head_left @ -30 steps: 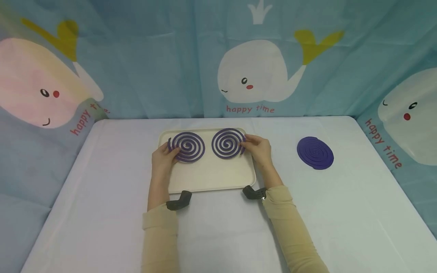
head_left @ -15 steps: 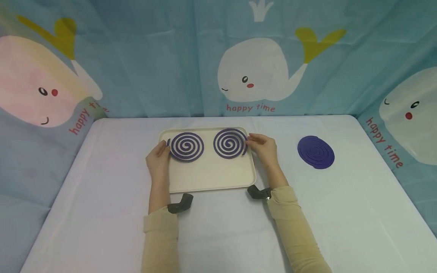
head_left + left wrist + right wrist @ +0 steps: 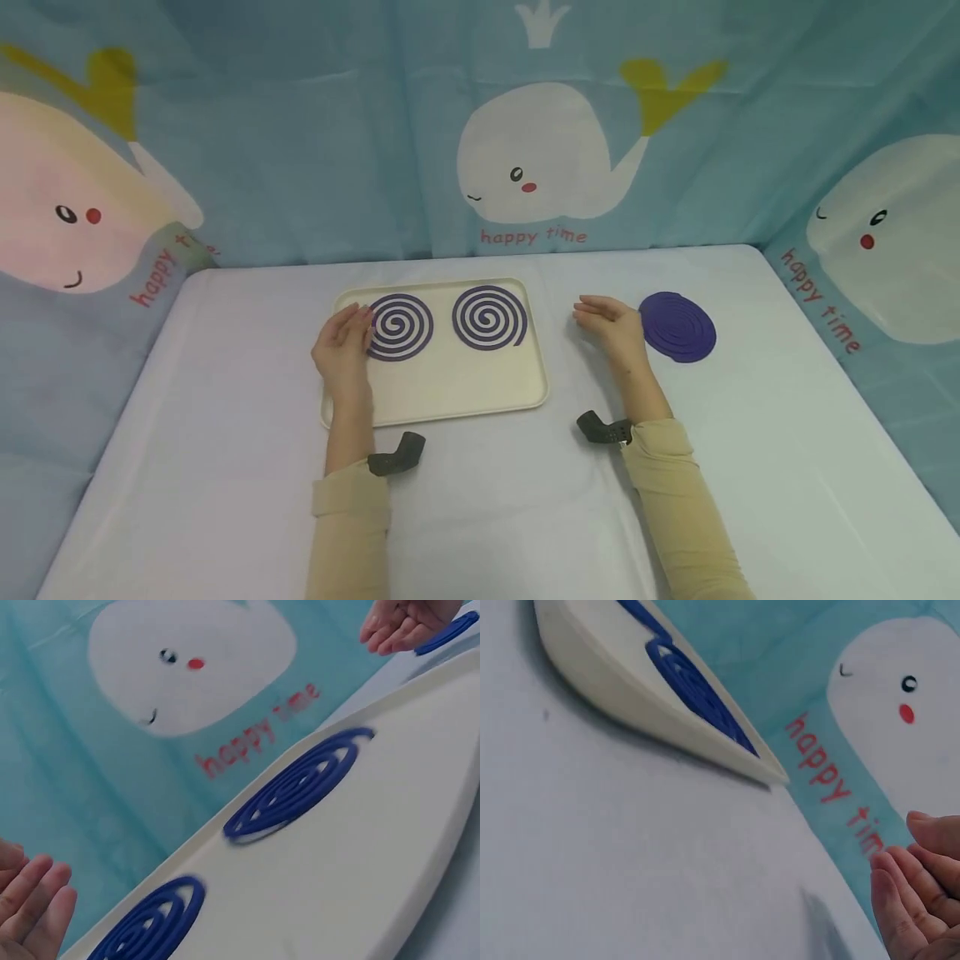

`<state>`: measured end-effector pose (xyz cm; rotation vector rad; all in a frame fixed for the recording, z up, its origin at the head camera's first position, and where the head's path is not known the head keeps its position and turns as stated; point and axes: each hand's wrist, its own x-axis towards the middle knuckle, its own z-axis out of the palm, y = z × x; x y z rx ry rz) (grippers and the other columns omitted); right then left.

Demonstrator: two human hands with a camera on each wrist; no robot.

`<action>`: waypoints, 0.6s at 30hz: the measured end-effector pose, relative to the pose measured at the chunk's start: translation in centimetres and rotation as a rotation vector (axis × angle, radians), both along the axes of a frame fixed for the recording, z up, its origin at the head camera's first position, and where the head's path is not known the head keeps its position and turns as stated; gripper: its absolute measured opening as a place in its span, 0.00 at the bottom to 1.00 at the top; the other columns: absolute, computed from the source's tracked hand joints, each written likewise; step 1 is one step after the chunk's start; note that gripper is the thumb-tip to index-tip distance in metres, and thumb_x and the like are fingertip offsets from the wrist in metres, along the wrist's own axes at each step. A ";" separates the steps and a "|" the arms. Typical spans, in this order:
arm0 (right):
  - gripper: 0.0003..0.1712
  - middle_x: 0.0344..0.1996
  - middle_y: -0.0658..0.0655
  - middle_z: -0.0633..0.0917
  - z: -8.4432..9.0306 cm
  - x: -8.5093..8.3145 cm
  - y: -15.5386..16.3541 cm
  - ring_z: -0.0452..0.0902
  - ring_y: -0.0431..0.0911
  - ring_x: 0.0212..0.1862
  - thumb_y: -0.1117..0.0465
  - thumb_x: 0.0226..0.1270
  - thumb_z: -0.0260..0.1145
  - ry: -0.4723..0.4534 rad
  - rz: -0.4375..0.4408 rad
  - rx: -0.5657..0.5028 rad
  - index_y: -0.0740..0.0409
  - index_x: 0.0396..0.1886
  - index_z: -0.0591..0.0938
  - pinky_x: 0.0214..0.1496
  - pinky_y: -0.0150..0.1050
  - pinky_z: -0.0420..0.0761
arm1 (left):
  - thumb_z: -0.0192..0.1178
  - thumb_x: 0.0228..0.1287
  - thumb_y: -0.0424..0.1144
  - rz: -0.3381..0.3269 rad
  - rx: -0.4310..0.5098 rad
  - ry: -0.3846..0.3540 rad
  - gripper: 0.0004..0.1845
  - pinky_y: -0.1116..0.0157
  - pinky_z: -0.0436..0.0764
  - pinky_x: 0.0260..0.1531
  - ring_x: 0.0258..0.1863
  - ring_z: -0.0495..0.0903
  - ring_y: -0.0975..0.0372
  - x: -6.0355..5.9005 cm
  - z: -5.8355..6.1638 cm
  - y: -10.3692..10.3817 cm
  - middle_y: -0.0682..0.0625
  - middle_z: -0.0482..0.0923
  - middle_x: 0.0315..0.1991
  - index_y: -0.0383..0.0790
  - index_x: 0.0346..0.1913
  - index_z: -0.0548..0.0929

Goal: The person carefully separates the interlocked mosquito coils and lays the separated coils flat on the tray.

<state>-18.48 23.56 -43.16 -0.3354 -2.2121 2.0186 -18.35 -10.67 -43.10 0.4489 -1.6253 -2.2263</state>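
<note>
Head view: left coil (image 3: pixel 400 327) seemingly at relaxed left fingers (image 3: pixel 358 321); right hand (image 3: pixel 611 323) open, empty.

sleeves (image 3: pixel 352 508): beige, long | wrist cameras (image 3: pixel 396 455): dark grey, strapped on

The tray (image 3: pixel 442 392) looks like smooth matt cream plastic, and the two purple spiral coils (image 3: pixel 399 326) (image 3: pixel 489 317) on it have a dull, powdery, unglossed surface, as does the solid purple stack (image 3: pixel 677 327) beside it. The desk (image 3: pixel 225 467) is covered in a smooth white sheet, possibly thin cloth. The whale-print backdrop (image 3: pixel 315 150) appears to be thin creased fabric with a faint sheen.
</note>
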 end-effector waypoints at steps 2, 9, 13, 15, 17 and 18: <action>0.23 0.44 0.64 0.84 0.1 0.5 1.2 0.82 0.38 0.40 0.70 0.59 0.68 0.010 0.002 -0.009 0.74 0.54 0.76 0.44 0.29 0.81 | 0.56 0.66 0.28 -0.060 -0.005 0.015 0.16 0.65 0.78 0.50 0.48 0.81 0.55 0.0 0.1 1.0 0.35 0.78 0.50 0.25 0.54 0.74; 0.24 0.36 0.48 0.86 0.4 2.1 4.7 0.82 0.37 0.39 0.71 0.58 0.68 0.025 -0.019 0.022 0.77 0.54 0.74 0.42 0.27 0.80 | 0.54 0.65 0.26 -0.307 -0.069 -0.035 0.13 0.66 0.81 0.45 0.39 0.84 0.60 0.5 0.6 5.7 0.32 0.79 0.47 0.24 0.51 0.76; 0.24 0.35 0.48 0.86 0.7 2.9 6.6 0.82 0.37 0.39 0.71 0.59 0.67 0.036 -0.037 0.003 0.78 0.54 0.73 0.42 0.26 0.80 | 0.55 0.63 0.26 -0.434 -0.100 -0.051 0.12 0.65 0.82 0.43 0.39 0.84 0.54 0.8 0.7 8.9 0.33 0.80 0.44 0.23 0.49 0.77; 0.23 0.34 0.48 0.87 0.9 3.4 7.6 0.83 0.37 0.38 0.72 0.60 0.65 0.047 -0.047 -0.015 0.80 0.54 0.72 0.42 0.26 0.80 | 0.56 0.63 0.26 -0.501 -0.114 -0.048 0.12 0.66 0.82 0.42 0.39 0.84 0.53 1.0 0.6 10.6 0.33 0.81 0.43 0.23 0.48 0.78; 0.23 0.33 0.47 0.87 1.0 3.8 8.5 0.83 0.36 0.37 0.73 0.61 0.64 0.052 -0.061 -0.031 0.80 0.54 0.72 0.42 0.26 0.80 | 0.56 0.63 0.26 -0.571 -0.126 -0.040 0.11 0.65 0.83 0.41 0.39 0.84 0.53 1.3 0.5 12.4 0.33 0.82 0.41 0.24 0.47 0.78; 0.22 0.33 0.47 0.86 1.1 4.0 8.9 0.83 0.36 0.37 0.74 0.61 0.63 0.057 -0.069 -0.046 0.81 0.54 0.71 0.42 0.26 0.80 | 0.56 0.63 0.26 -0.606 -0.129 -0.032 0.10 0.65 0.83 0.41 0.39 0.84 0.53 1.4 0.5 13.3 0.33 0.82 0.41 0.24 0.46 0.78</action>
